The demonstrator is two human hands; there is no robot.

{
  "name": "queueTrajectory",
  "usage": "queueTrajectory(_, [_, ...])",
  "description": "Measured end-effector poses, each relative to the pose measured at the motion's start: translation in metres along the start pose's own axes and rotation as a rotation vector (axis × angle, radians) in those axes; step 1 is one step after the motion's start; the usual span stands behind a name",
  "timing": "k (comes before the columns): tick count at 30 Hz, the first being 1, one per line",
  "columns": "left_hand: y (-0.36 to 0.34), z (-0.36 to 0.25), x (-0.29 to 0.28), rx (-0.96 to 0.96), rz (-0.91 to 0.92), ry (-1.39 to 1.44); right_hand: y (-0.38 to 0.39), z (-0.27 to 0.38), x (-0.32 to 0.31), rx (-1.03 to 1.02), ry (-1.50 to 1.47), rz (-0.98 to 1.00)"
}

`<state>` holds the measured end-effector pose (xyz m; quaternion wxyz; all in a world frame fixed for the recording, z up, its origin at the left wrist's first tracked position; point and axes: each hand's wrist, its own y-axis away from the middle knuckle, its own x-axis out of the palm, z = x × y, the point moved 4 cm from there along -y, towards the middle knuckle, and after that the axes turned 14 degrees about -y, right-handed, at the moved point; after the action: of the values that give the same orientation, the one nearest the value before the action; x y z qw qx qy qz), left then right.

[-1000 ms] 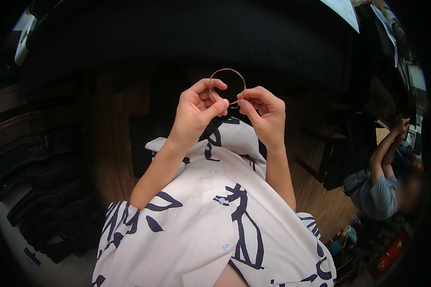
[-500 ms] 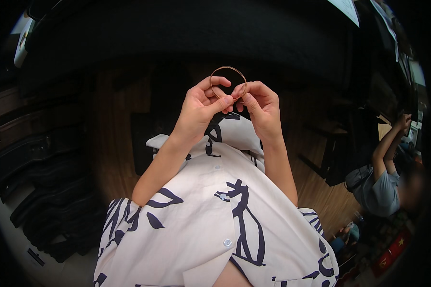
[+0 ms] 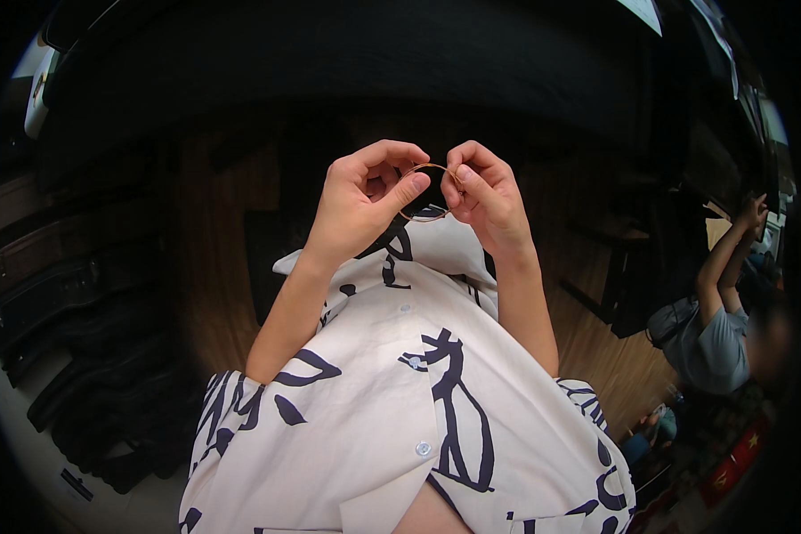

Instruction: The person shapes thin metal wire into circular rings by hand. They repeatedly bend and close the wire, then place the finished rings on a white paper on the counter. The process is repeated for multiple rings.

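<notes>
A thin copper-coloured wire loop (image 3: 437,165) is held up between my two hands, above my lap. It looks like a coil of fine wire, seen at a slant. My left hand (image 3: 351,205) curls around its left side, thumb and forefinger close together at the loop; the fingers cover part of the wire. On the opposite side my right hand (image 3: 494,205) pinches the loop between thumb and fingertips. The lower curve of the wire shows against my pale patterned shirt (image 3: 374,374).
A dark surface (image 3: 356,71) stretches across the far side. Several black cases (image 3: 44,285) are stacked at left. Wood floor (image 3: 218,294) lies on both sides of me. At right, a person in a grey shirt (image 3: 707,347) reaches forward near a dark piece of furniture (image 3: 596,267).
The loop has tilted from a nearly round view to a slanted one and dropped lower. My hands have moved slightly apart, the left shifting left, with fingers repositioned on the wire.
</notes>
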<state>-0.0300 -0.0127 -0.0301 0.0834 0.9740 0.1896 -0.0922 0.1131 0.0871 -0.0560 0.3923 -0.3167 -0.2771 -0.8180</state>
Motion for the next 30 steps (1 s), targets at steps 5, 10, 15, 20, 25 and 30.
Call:
queueTrajectory(5, [0.002,-0.007,-0.005,-0.05,0.032,-0.079,-0.001,0.004,0.004,0.019,0.08,-0.012])
queueTrajectory(10, [0.002,-0.004,-0.006,-0.073,-0.01,-0.12,0.0,0.006,0.005,-0.001,0.103,-0.02])
queueTrajectory(15, [0.0,-0.001,-0.004,-0.057,-0.049,-0.066,0.001,0.013,0.004,-0.039,0.138,-0.048])
queueTrajectory(20, [-0.003,-0.005,-0.001,-0.069,-0.107,-0.003,0.002,0.02,0.003,-0.091,0.184,-0.091])
queueTrajectory(25, [-0.003,-0.008,0.005,-0.104,-0.111,0.068,0.004,0.025,0.004,-0.116,0.246,-0.084])
queueTrajectory(30, [-0.003,-0.001,0.01,-0.081,-0.041,0.118,0.002,0.023,0.003,-0.079,0.211,-0.061])
